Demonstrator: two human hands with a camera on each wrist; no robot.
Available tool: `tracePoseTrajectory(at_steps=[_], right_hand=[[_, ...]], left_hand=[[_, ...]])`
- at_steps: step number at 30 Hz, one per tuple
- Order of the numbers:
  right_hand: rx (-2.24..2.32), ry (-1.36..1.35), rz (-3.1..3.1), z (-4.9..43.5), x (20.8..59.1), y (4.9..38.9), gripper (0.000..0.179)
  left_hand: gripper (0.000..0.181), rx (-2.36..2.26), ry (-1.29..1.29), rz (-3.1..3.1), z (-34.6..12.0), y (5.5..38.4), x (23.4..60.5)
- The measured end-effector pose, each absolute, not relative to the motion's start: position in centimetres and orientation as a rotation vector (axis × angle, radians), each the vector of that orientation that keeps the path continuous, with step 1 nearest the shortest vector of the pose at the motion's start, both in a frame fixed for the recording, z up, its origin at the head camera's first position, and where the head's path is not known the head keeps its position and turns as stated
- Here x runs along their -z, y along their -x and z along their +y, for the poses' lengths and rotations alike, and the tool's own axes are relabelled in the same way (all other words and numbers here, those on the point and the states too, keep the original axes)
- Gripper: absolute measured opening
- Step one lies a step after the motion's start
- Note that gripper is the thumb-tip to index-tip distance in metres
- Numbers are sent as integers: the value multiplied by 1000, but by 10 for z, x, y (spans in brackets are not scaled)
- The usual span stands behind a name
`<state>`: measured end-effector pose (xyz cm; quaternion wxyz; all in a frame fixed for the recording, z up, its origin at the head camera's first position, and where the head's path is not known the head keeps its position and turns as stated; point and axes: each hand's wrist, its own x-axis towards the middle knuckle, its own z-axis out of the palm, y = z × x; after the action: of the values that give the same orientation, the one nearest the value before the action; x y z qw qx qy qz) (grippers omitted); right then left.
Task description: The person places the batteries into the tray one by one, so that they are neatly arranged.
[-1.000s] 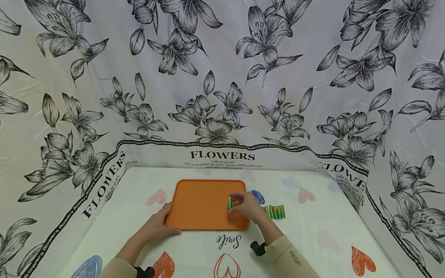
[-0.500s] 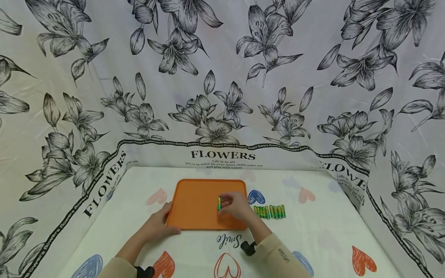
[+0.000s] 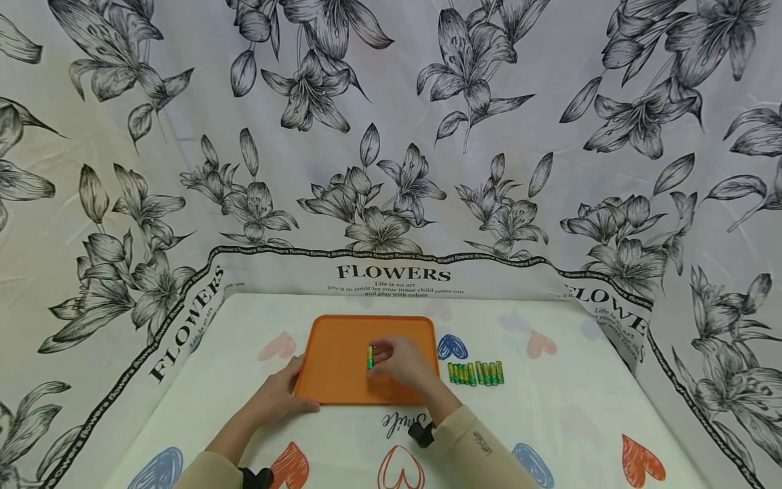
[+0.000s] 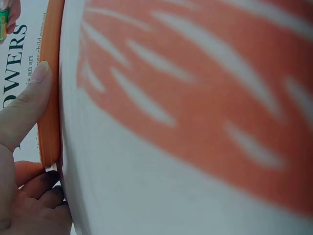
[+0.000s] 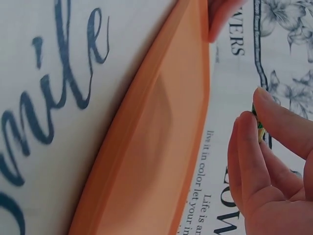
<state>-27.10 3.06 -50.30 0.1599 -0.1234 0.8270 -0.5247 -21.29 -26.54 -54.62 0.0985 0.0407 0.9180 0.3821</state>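
Observation:
An orange tray (image 3: 339, 339) lies on the table in the head view. My left hand (image 3: 282, 392) grips its near left corner; in the left wrist view the thumb (image 4: 32, 95) presses on the tray's edge, with the other fingers around the corner. Over the middle of the tray, my right hand (image 3: 400, 365) pinches a green and yellow battery (image 3: 370, 357), which stands upright between thumb and fingertips. The right wrist view shows that battery (image 5: 260, 129) mostly hidden by the fingers, above the tray's inner surface (image 5: 151, 132).
Several more green and yellow batteries (image 3: 476, 373) lie side by side in a row just right of the tray. A white cloth (image 3: 550, 421) printed with hearts covers the table. Behind it hangs a flower-patterned curtain (image 3: 391, 102).
My right hand has moved left over the tray with the battery, from near its right edge to its middle. The row of batteries now shows fully. My left hand stays at the corner.

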Motion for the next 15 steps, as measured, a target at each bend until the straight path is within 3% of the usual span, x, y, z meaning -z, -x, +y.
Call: tracePoseTrajectory(at_steps=[15], right_hand=[[1491, 347, 2369, -4, 521, 273, 49]], left_hand=[[125, -1133, -75, 2689, -264, 214, 545]])
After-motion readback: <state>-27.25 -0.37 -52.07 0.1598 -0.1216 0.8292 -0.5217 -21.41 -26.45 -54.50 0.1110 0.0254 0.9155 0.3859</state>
